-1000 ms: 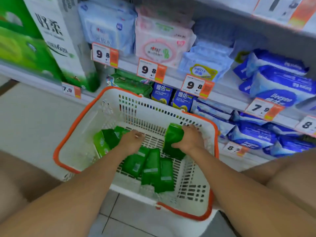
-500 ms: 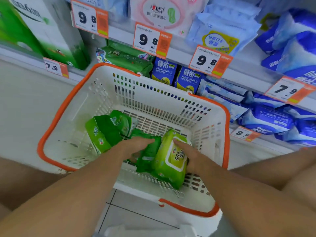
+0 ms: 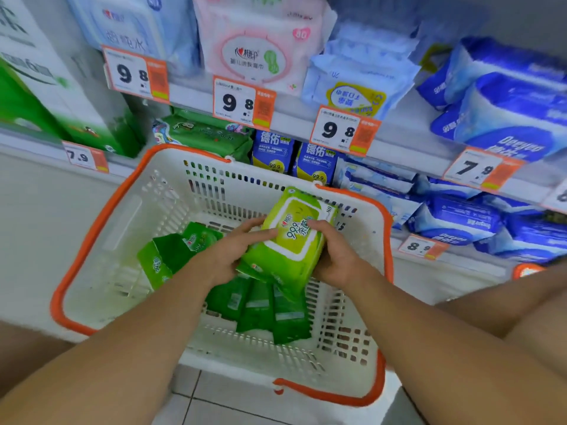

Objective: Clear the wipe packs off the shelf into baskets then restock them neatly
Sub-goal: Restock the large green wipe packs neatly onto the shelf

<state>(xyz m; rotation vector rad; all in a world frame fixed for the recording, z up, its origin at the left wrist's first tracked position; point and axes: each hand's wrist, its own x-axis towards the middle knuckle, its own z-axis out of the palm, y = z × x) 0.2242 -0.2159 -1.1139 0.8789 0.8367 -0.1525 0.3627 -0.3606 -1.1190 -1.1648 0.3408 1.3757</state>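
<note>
Wipe pack (image 3: 291, 240) between left hand (image 3: 227, 256) and right hand (image 3: 334, 256), above basket (image 3: 214, 167)

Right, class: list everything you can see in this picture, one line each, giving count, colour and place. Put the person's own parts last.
Basket: one, white with orange rim, on the floor before the shelves.
Lime wipe pack: one, lime green with white label, held above the basket.
Dark green packs: several, lying in the basket.
Blue packs: two, dark blue, upright on the lower shelf behind the basket.
Pink pack: one, pale pink, upper shelf.
Price tags: several, white and orange, on shelf edges.
Left hand: grips the lime pack's left side.
Right hand: grips its right side.
</note>
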